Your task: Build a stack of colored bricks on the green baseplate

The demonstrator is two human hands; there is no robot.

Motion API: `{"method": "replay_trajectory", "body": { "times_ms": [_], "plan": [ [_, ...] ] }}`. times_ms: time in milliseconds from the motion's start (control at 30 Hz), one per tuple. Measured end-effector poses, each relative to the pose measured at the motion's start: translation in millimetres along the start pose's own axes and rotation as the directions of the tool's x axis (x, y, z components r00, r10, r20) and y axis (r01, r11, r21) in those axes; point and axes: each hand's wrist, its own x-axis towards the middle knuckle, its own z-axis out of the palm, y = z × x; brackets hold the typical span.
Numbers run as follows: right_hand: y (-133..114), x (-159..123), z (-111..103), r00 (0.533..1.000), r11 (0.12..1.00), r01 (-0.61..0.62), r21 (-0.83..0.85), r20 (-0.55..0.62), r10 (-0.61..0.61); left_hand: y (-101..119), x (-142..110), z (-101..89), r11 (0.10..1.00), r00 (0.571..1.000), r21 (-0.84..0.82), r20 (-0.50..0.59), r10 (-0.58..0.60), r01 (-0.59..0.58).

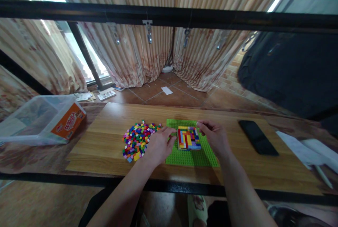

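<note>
A square build of colourful toy bricks stands on the green baseplate, showing red, yellow, blue and other colours on top. At its left side is my left hand, its thumb and forefinger apart with nothing visible between them. My right hand is at the build's upper right corner. Its thumb and fingertips pinch a tiny white toy brick. To the left of the baseplate lies a pile of loose bricks in mixed colours, partly covered by my left hand.
The wooden board carries a black phone on the right. A clear plastic box with an orange label stands at the far left. White papers lie at the right. A black metal bar crosses in front of the curtains.
</note>
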Motion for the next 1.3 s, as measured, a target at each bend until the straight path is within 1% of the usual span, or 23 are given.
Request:
{"method": "replay_trajectory", "body": {
  "times_ms": [67,133,233,367,500,667,833,1033,1167,1300],
  "plan": [
    [8.5,6.7,-9.7,0.999,0.999,-0.042,-0.035,-0.027,0.041,-0.2,0.1,1.5,1.0,0.999,0.016,0.026,-0.023,0.022],
    [17.8,10.8,-14.8,0.999,0.996,-0.053,-0.074,-0.011,0.052,0.2,-0.1,3.8,0.999,0.998,0.033,0.052,-0.044,0.043],
    [29.6,13.6,-15.7,0.999,0.991,-0.033,-0.128,0.024,0.037,1.3,-1.2,9.0,0.997,0.994,0.047,0.091,-0.059,0.055],
    [37.8,15.4,-13.3,0.999,0.982,0.005,-0.19,0.044,0.004,2.1,-2.7,16.2,0.998,0.989,0.021,0.132,-0.059,0.057],
    [41.2,16.6,-11.2,0.997,0.983,0.005,-0.181,0.079,0.01,2.6,-3.0,19.6,0.998,0.99,0.018,0.128,-0.062,0.06],
    [43.6,17.8,-9.1,0.994,0.991,-0.005,-0.132,0.105,0.019,5.8,-3.4,18.4,0.998,0.988,0.035,0.14,-0.066,0.061],
    [41.8,18.5,-9.0,0.991,0.992,-0.012,-0.123,0.132,0.028,8.8,-3.6,17.6,0.996,0.985,0.028,0.152,-0.085,0.082],
    [40.8,19.4,-9.6,0.985,0.993,-0.035,-0.117,0.166,0.054,9.7,-4.0,18.8,0.997,0.984,0.003,0.158,-0.08,0.081],
    [41.3,19.5,-8.7,0.982,0.994,-0.03,-0.109,0.182,0.05,8.7,-4.8,20.0,0.997,0.986,0.008,0.15,-0.072,0.072],
    [42.2,17.9,-8.9,0.979,0.995,-0.007,-0.099,0.2,0.027,7.6,-5.1,20.5,0.995,0.986,0.041,0.143,-0.091,0.086]
  ]
}}
